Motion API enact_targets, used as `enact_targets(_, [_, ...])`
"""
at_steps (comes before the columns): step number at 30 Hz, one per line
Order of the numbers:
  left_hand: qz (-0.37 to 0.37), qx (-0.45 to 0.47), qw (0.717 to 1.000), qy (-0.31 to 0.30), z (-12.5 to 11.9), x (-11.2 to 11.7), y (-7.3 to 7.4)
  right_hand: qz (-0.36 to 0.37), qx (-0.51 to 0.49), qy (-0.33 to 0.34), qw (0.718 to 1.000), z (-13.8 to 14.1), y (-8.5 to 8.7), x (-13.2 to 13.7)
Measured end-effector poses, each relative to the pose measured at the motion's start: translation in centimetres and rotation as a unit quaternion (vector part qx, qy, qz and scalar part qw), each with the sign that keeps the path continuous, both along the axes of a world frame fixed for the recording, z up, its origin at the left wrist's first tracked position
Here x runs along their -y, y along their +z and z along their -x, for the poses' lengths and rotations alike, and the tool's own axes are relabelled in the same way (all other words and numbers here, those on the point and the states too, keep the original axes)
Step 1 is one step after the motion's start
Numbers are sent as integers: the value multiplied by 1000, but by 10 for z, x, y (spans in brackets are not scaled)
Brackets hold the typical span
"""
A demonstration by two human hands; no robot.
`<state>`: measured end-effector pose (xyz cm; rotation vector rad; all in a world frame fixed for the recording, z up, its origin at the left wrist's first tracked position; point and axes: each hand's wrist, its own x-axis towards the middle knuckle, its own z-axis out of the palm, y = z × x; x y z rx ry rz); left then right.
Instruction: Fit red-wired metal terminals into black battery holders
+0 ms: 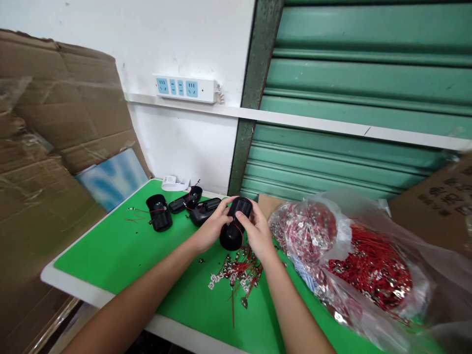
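Both my hands hold one black plastic housing above the green table. My left hand grips its left side with fingers curled. My right hand wraps its right side, thumb on top. A thin red wire runs across the housing. Below my hands lies a loose pile of red wires with metal terminals.
More black housings lie at the table's far end beside a roll of white tape. A clear plastic bag of red wires fills the right side. Cardboard leans at left. A socket strip is on the wall.
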<state>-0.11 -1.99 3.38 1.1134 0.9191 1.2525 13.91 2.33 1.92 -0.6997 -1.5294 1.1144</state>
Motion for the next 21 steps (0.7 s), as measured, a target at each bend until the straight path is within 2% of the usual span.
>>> enact_targets(5, [-8, -27, 1000, 12, 0, -1, -1, -19, 41, -5, 999, -1, 0, -2])
enact_targets(11, [-24, -69, 997, -34, 4, 0, 1, 21, 42, 22, 999, -3, -6, 0])
enact_targets(17, [-71, -112, 990, -54, 9, -1, 2, 27, 58, 78, 995, -10, 2, 3])
enact_targets(21, [-92, -137, 984, -65, 13, -2, 0, 24, 75, 71, 994, -11, 5, 4])
